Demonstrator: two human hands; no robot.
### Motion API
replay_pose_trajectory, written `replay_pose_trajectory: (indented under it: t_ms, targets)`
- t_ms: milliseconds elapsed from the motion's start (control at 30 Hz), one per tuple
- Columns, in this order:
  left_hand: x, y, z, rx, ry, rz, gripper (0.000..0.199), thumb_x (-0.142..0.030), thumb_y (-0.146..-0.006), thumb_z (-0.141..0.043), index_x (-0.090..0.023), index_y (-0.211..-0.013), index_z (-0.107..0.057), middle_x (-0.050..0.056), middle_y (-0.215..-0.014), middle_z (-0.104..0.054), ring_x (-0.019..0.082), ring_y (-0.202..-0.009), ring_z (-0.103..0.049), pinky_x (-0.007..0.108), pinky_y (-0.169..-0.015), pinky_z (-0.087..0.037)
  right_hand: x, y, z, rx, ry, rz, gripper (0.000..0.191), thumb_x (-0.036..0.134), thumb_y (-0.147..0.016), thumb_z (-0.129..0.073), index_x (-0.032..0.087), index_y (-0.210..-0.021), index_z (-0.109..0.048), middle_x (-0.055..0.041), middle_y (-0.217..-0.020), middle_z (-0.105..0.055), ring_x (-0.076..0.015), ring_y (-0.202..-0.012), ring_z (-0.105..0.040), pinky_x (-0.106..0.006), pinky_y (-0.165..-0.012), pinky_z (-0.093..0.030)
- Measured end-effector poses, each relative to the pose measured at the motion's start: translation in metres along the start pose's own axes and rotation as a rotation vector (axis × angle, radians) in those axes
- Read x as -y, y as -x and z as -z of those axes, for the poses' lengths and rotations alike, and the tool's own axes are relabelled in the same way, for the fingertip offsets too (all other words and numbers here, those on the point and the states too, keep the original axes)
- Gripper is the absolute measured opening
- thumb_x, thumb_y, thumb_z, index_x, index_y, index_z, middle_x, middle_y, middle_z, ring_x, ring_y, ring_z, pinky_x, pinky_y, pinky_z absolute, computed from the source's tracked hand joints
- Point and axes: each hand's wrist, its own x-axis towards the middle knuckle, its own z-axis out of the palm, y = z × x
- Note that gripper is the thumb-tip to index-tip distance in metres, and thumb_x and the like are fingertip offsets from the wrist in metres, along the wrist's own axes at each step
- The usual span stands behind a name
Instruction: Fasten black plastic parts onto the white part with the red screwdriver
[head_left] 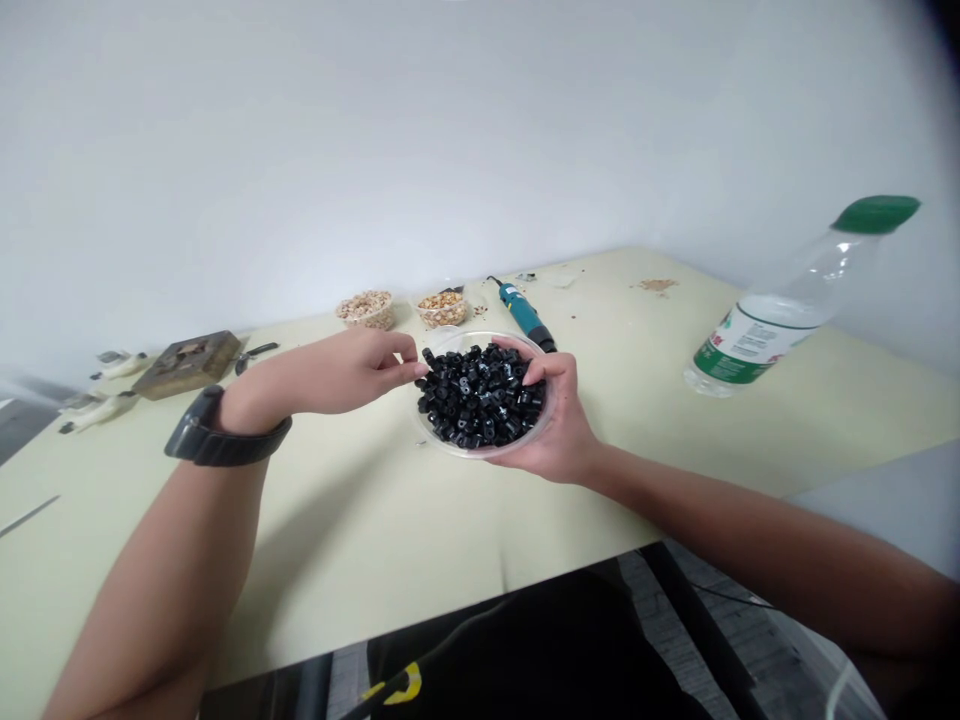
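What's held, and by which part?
The right hand holds the clear bowl by its right rim, from below. The left hand pinches at the black pieces; whether it holds one cannot be told.

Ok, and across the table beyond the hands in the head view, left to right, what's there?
Brown block → small pliers → tub of pale grains → tub of golden grains → teal electric screwdriver → plastic water bottle with green cap

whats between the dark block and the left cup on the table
A small dark tool, maybe pliers, lies between the block and the cup, in the head view.
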Motion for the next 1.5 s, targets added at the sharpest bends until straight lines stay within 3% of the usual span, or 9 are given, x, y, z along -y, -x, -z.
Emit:
replay_pose_trajectory:
  t_ms: [233,567,933,1200,1333,1500]
  targets:
    - [0.0,-0.004,-0.003,-0.142,0.025,-0.055,0.04,-0.054,-0.101,-0.044,-0.019,-0.09,-0.059,0.001,-0.072,-0.059,0.011,-0.063,-0.049,0.025,-0.062,-0.037,-0.002,0.0,0.0,0.008,-0.013,0.019,0.085,0.029,-0.063,-0.1,0.032,-0.117,-0.035,-0.0132,-0.155,-0.049,-0.0316,-0.152,-0.047,-0.058,-0.125,-0.042]
    - [-0.001,-0.005,-0.004,-0.294,0.043,-0.127,0.041,-0.056,-0.095,-0.058,-0.018,-0.088,-0.071,0.0,-0.068,-0.061,0.01,-0.06,-0.047,0.025,-0.062,-0.034,-0.001,-0.001,0.0,0.009,0.02,0.014,0.085,0.033,-0.063,-0.1,0.032,-0.117,-0.034,-0.0131,-0.155,-0.048,-0.0299,-0.153,-0.046,-0.055,-0.125,-0.041]
    - [-0.009,0.003,0.002,-0.337,0.029,-0.076,0.038,-0.054,-0.092,-0.061,-0.019,-0.082,-0.073,0.001,-0.06,-0.056,0.011,-0.06,-0.045,0.026,-0.063,-0.03,0.0,0.001,0.002,0.046,0.066,-0.035,0.09,0.034,-0.059,-0.102,0.034,-0.116,-0.031,-0.0095,-0.159,-0.045,-0.0307,-0.155,-0.043,-0.058,-0.127,-0.041]
    - [-0.021,0.006,-0.003,-0.382,0.208,-0.155,0.038,-0.054,-0.096,-0.063,-0.018,-0.086,-0.073,-0.003,-0.054,-0.046,0.008,-0.054,-0.036,0.026,-0.059,-0.029,0.001,0.002,-0.001,0.07,0.038,-0.063,0.089,0.037,-0.062,-0.101,0.033,-0.116,-0.031,-0.0127,-0.158,-0.045,-0.0297,-0.154,-0.044,-0.057,-0.126,-0.041]
    - [-0.025,-0.002,-0.014,-0.388,0.2,-0.207,0.038,-0.053,-0.098,-0.061,-0.019,-0.103,-0.078,-0.003,-0.056,-0.05,0.008,-0.054,-0.039,0.026,-0.058,-0.029,0.003,0.002,-0.004,0.067,0.019,-0.071,0.086,0.037,-0.063,-0.101,0.032,-0.116,-0.033,-0.0139,-0.157,-0.046,-0.0301,-0.154,-0.045,-0.058,-0.125,-0.041]
    - [-0.018,-0.006,-0.012,-0.426,0.14,-0.107,0.043,-0.058,-0.1,-0.056,-0.02,-0.113,-0.073,-0.004,-0.056,-0.049,0.009,-0.053,-0.039,0.025,-0.058,-0.029,0.005,0.002,-0.005,0.061,0.013,-0.088,0.087,0.037,-0.062,-0.101,0.033,-0.115,-0.032,-0.0126,-0.157,-0.047,-0.0294,-0.153,-0.046,-0.057,-0.125,-0.042]
